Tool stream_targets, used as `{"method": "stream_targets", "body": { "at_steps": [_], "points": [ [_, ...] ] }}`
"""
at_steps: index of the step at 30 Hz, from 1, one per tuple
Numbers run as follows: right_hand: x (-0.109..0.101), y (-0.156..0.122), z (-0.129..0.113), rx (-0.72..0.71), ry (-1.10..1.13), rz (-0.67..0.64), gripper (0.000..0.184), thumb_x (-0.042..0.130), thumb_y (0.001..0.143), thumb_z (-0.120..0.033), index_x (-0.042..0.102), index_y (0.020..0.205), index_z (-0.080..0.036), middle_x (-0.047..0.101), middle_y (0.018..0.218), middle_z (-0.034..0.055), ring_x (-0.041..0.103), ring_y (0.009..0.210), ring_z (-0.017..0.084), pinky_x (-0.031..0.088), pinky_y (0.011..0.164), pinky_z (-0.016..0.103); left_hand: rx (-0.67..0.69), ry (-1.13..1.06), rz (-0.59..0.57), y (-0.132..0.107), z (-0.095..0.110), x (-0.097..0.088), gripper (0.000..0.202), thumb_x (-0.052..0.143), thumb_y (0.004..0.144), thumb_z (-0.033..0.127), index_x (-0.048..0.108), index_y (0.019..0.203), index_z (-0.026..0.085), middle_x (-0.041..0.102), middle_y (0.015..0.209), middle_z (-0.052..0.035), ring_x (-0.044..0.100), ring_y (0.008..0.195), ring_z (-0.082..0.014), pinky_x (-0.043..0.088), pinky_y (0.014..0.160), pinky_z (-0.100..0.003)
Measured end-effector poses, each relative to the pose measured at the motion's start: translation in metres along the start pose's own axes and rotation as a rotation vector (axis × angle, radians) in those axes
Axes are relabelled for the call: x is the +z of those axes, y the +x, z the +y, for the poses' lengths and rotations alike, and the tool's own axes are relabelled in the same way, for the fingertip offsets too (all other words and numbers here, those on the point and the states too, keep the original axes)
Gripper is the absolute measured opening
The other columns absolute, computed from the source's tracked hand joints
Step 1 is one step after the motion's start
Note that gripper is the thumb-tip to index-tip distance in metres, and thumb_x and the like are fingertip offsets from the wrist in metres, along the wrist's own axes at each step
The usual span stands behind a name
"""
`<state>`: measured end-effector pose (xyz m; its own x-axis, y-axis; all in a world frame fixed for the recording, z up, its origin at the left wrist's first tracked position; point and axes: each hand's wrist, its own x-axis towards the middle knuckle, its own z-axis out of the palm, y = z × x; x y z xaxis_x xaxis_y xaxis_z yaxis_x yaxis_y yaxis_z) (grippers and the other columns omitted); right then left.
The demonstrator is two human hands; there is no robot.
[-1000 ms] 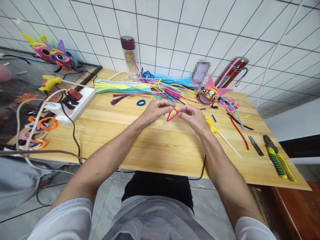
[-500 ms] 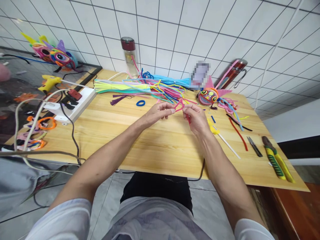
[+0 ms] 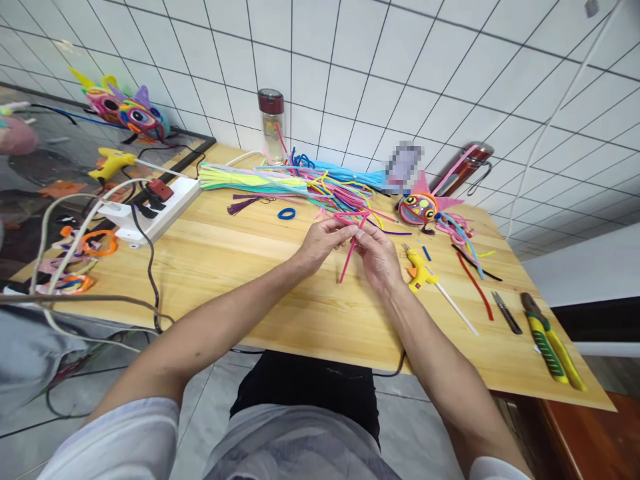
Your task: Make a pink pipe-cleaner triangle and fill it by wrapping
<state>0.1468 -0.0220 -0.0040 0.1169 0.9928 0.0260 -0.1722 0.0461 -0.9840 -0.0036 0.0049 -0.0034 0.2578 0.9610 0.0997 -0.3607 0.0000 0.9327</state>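
Both hands meet over the middle of the table, pinching a bent pink pipe cleaner [image 3: 347, 261]. My left hand [image 3: 324, 245] grips it between thumb and fingers. Closed on the same pipe cleaner, my right hand [image 3: 378, 255] touches the left at the fingertips. A loop of it rises above the fingers and a straight end hangs below them. Behind the hands lies a heap of coloured pipe cleaners [image 3: 257, 181]. To the right of my right hand rests a yellow glue gun [image 3: 421, 269] with a white glue stick in it.
Pliers [image 3: 547, 340], thread snips [image 3: 507, 312] and a red pipe cleaner [image 3: 475, 283] lie at the right. A decorated face ornament [image 3: 419, 208] and a red flask [image 3: 465, 170] stand behind. At left are a power strip [image 3: 160, 213] with cables and another yellow glue gun [image 3: 111, 164]. A glass bottle [image 3: 272, 127] stands near the wall.
My hands have come closer together, and the pink pipe cleaner is turned so that one end points down. The view has shifted slightly, and more of the right-hand glue gun shows.
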Motion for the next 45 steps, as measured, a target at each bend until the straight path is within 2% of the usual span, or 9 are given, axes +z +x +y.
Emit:
{"method": "stream_targets", "body": {
  "at_steps": [7,11,14,18,25,29,33,40,45],
  "points": [
    [-0.002,-0.002,-0.012,-0.07,-0.025,0.053,0.032,0.088,0.074,-0.047,0.076,0.097,-0.027,0.077,0.092,0.0002,0.069,0.081,0.017,0.053,0.077,0.03,-0.032,-0.008,0.006,0.004,0.005,-0.005,0.051,0.098,0.064,0.061,0.075,0.078,0.017,0.062,0.066,0.0016,0.049,0.062,-0.0091,0.037,0.062,-0.026],
    [-0.005,0.001,-0.013,-0.123,-0.028,0.079,0.032,0.087,0.076,-0.049,0.073,0.092,-0.026,0.074,0.084,-0.0016,0.066,0.077,0.015,0.053,0.074,0.029,-0.05,0.009,-0.065,0.0,0.002,-0.002,0.051,0.095,0.067,0.061,0.073,0.076,0.016,0.061,0.068,0.0009,0.05,0.064,-0.0095,0.037,0.063,-0.026],
    [-0.007,0.004,-0.011,-0.156,-0.05,0.089,0.033,0.088,0.075,-0.051,0.071,0.083,-0.024,0.071,0.076,-0.0019,0.063,0.072,0.015,0.053,0.073,0.029,-0.038,0.05,-0.097,-0.003,0.003,-0.001,0.048,0.092,0.072,0.06,0.077,0.085,0.016,0.066,0.074,-0.0004,0.051,0.067,-0.0102,0.038,0.064,-0.026],
    [-0.009,0.004,-0.012,-0.194,-0.145,0.078,0.034,0.087,0.079,-0.053,0.074,0.085,-0.023,0.078,0.082,0.0015,0.067,0.075,0.017,0.056,0.077,0.033,0.018,0.099,-0.046,0.001,0.011,-0.006,0.052,0.094,0.07,0.054,0.079,0.104,0.018,0.075,0.089,-0.0023,0.057,0.074,-0.0111,0.042,0.068,-0.025],
    [-0.008,0.001,-0.013,-0.217,-0.208,0.032,0.036,0.093,0.076,-0.051,0.077,0.095,-0.024,0.082,0.083,0.001,0.076,0.078,0.02,0.063,0.083,0.037,0.063,0.149,-0.125,0.007,0.014,-0.013,0.053,0.097,0.067,0.061,0.079,0.085,0.016,0.079,0.09,-0.0064,0.067,0.084,-0.0165,0.054,0.085,-0.032],
    [-0.008,0.001,-0.013,-0.197,-0.19,0.044,0.041,0.096,0.072,-0.051,0.075,0.094,-0.024,0.082,0.083,0.0011,0.077,0.079,0.02,0.064,0.082,0.036,0.05,0.178,-0.152,0.006,0.014,-0.014,0.053,0.094,0.069,0.065,0.078,0.083,0.016,0.076,0.085,-0.0045,0.063,0.079,-0.0142,0.052,0.081,-0.03],
    [-0.007,-0.001,-0.016,-0.182,-0.22,0.035,0.032,0.091,0.075,-0.047,0.075,0.089,-0.023,0.081,0.083,0.0023,0.077,0.081,0.021,0.062,0.083,0.037,0.062,0.246,-0.122,0.007,0.017,-0.015,0.05,0.09,0.071,0.063,0.073,0.078,0.017,0.07,0.077,-0.001,0.056,0.073,-0.0123,0.049,0.077,-0.029],
    [-0.002,-0.006,-0.025,-0.173,-0.273,0.029,0.016,0.079,0.075,-0.038,0.072,0.08,-0.023,0.074,0.073,-0.0004,0.067,0.07,0.017,0.056,0.075,0.033,0.101,0.326,-0.123,0.009,0.02,-0.017,0.042,0.084,0.075,0.056,0.07,0.077,0.017,0.066,0.076,-0.0004,0.053,0.073,-0.0127,0.045,0.076,-0.029],
    [-0.004,-0.005,-0.027,-0.156,-0.291,0.001,0.017,0.078,0.073,-0.039,0.071,0.076,-0.023,0.071,0.07,-0.0003,0.064,0.068,0.017,0.054,0.073,0.033,0.09,0.34,-0.12,0.008,0.019,-0.017,0.04,0.083,0.074,0.054,0.071,0.076,0.017,0.064,0.075,-0.0002,0.051,0.072,-0.0128,0.043,0.073,-0.029]
  ]
}}
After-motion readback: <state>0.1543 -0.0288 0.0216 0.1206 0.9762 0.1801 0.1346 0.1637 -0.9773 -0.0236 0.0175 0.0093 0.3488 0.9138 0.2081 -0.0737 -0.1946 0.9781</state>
